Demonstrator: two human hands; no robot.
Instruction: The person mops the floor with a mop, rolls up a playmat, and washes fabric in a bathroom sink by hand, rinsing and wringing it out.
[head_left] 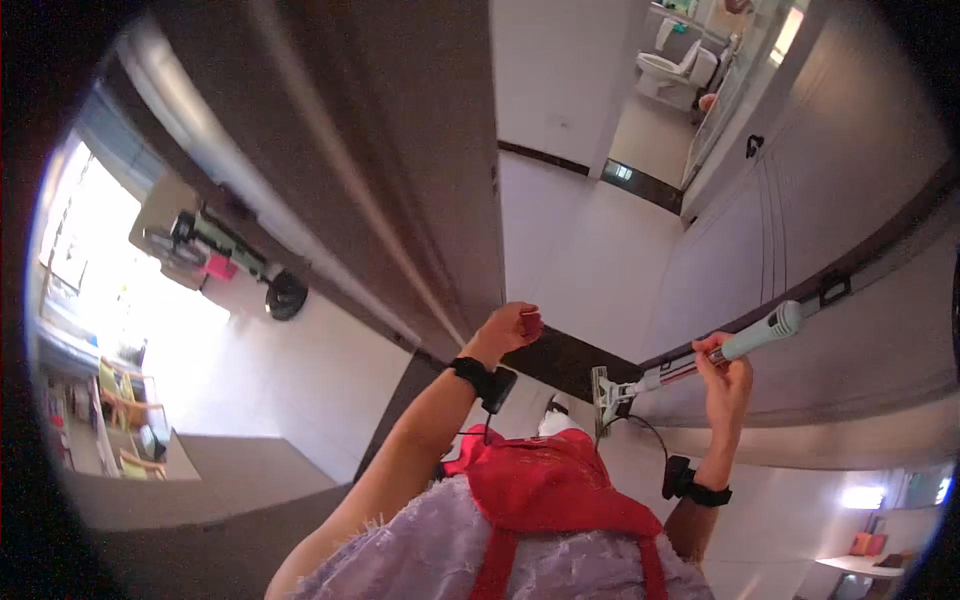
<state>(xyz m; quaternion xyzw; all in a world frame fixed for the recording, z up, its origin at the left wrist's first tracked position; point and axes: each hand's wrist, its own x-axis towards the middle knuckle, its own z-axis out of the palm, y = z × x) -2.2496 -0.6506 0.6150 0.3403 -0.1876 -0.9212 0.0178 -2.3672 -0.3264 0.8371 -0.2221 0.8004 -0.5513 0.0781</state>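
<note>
My right hand (727,378) is closed around the pole of a mop (680,372), just below its pale green grip. The mop slants down to the left, and its white head (604,400) is low in front of my red apron (560,480), close to the dark threshold strip. My left hand (510,328) is curled into a fist near the edge of a dark brown door (420,170), with nothing visible in it. I cannot tell whether it touches the door. Each wrist wears a black strapped device with a cable.
Ahead, a pale-floored passage (580,250) leads to a bathroom with a white toilet (672,72). A grey door (850,140) with a black handle (754,146) stands at right. On the left are a green and black device with a round base (286,296) and a wooden chair (128,395).
</note>
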